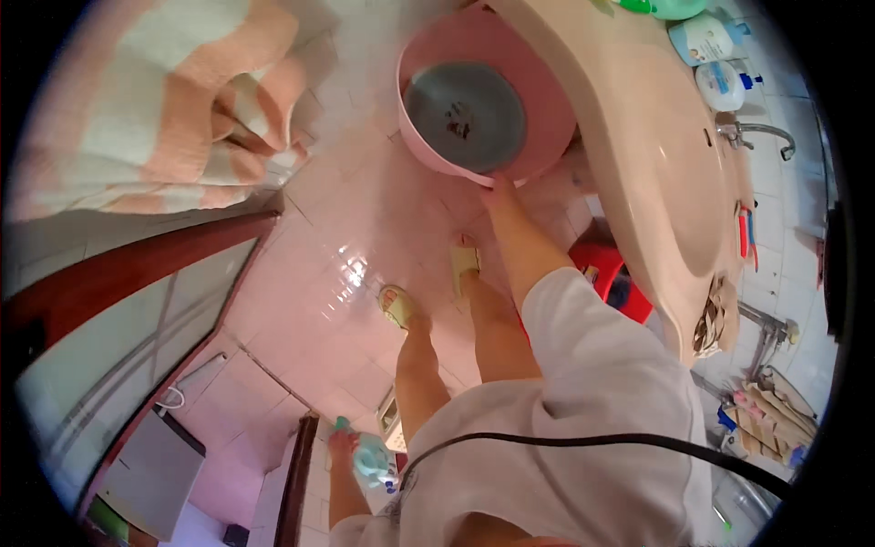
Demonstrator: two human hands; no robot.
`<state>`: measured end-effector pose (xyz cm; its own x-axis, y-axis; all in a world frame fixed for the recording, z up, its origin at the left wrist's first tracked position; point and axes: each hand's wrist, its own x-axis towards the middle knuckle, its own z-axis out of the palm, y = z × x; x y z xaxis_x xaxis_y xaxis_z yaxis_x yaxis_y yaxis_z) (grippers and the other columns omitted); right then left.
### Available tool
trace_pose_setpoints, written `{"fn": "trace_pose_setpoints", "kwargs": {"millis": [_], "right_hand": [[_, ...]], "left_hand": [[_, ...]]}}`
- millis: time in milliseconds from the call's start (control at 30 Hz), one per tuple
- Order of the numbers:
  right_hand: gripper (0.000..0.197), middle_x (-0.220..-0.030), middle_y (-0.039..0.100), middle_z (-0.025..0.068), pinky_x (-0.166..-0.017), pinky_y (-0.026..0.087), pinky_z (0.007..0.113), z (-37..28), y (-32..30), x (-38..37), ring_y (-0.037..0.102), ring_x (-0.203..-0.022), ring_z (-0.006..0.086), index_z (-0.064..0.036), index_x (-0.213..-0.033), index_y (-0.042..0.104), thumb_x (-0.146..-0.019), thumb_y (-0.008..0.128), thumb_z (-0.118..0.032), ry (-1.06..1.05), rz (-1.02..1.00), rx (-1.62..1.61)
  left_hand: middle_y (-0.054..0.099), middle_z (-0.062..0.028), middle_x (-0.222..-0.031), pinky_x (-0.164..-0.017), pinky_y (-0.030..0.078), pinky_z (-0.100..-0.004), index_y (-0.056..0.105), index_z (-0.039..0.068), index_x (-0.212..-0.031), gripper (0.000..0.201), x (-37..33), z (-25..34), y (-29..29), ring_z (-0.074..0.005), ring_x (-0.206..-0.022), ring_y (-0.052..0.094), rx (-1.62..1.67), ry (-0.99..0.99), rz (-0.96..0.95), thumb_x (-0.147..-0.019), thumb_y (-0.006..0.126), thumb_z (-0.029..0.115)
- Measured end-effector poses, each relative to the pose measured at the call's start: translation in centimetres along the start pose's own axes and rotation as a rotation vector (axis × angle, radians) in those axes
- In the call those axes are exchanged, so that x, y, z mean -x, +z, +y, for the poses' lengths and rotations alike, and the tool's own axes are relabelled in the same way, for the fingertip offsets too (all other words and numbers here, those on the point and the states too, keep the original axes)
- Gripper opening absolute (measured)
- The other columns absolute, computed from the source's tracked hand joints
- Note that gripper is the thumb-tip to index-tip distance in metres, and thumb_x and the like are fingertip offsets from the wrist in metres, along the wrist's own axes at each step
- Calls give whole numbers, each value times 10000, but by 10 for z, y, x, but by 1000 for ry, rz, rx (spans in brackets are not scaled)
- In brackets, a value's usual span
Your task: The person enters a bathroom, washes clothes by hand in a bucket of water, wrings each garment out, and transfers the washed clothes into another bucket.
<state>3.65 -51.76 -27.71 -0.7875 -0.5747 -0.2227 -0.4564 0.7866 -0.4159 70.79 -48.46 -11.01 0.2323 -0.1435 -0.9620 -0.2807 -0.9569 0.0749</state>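
A big round pink tub point(427, 146) stands on the tiles at the top middle, beside the washbasin. Its inside looks grey at the bottom, with a few small dark bits in the middle; whether that grey is water I cannot tell. My right hand point(498, 181) is closed on the tub's near rim, the arm stretched forward. Low on the left, my left hand point(343, 443) hangs by my side, its fingers wrapped round a light teal plastic bottle point(372, 458). Part of that bottle is hidden by the hand and my shirt.
A beige washbasin point(670, 182) runs along the right, with a tap point(761, 132) and pump bottles point(706, 41). Below it sits a red bucket point(597, 264). A striped towel point(182, 100) hangs upper left, above a door frame point(146, 260). A black cable point(583, 440) crosses my shirt.
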Motion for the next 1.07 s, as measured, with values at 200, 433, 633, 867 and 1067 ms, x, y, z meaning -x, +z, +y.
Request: {"fn": "trace_pose_setpoints", "kwargs": {"millis": [200, 433, 633, 867, 1067], "right_hand": [[223, -883, 597, 179, -677, 461, 370, -33, -47, 65, 590, -784, 279, -40, -909, 598, -703, 617, -123, 162, -157, -163], [314, -1108, 531, 85, -731, 466, 287, -8, 17, 172, 525, -1005, 163, -66, -1138, 438, -838, 518, -114, 981, -372, -1508], [403, -1116, 535, 88, -779, 464, 274, -86, -59, 191, 532, -1025, 167, -52, -1214, 414, -828, 523, -95, 795, -684, -1167], [478, -1146, 543, 103, -844, 423, 282, -109, -22, 124, 499, -1073, 179, -8, -1188, 461, -807, 578, -272, 490, -1248, 84], [437, -1133, 552, 97, -842, 417, 368, -61, -16, 46, 507, -1046, 196, -26, -1092, 548, -813, 572, -362, 717, -1343, -1319]], "left_hand": [[597, -89, -871, -625, 478, -277, 508, 44, -1055, 295, 22, 60, 134, -162, -722, 588, -40, 202, -147, -857, 532, 262], [548, -108, -1028, -734, 466, -317, 415, 25, -1154, 442, 46, 148, 223, -190, -885, 556, 21, 418, -204, -827, 600, 259], [509, -132, -1106, -760, 456, -393, 270, 44, -1259, 671, -4, 195, 210, -275, -969, 512, 139, 416, 96, -784, 657, 317], [494, -123, -1146, -640, 498, -472, 358, 79, -1231, 600, -57, 188, 172, -327, -925, 541, 413, 68, 60, -833, 510, 501], [559, -97, -1033, -613, 500, -359, 449, 54, -1140, 458, -100, 142, 141, -226, -843, 567, 477, 200, 121, -876, 484, 426]]}}
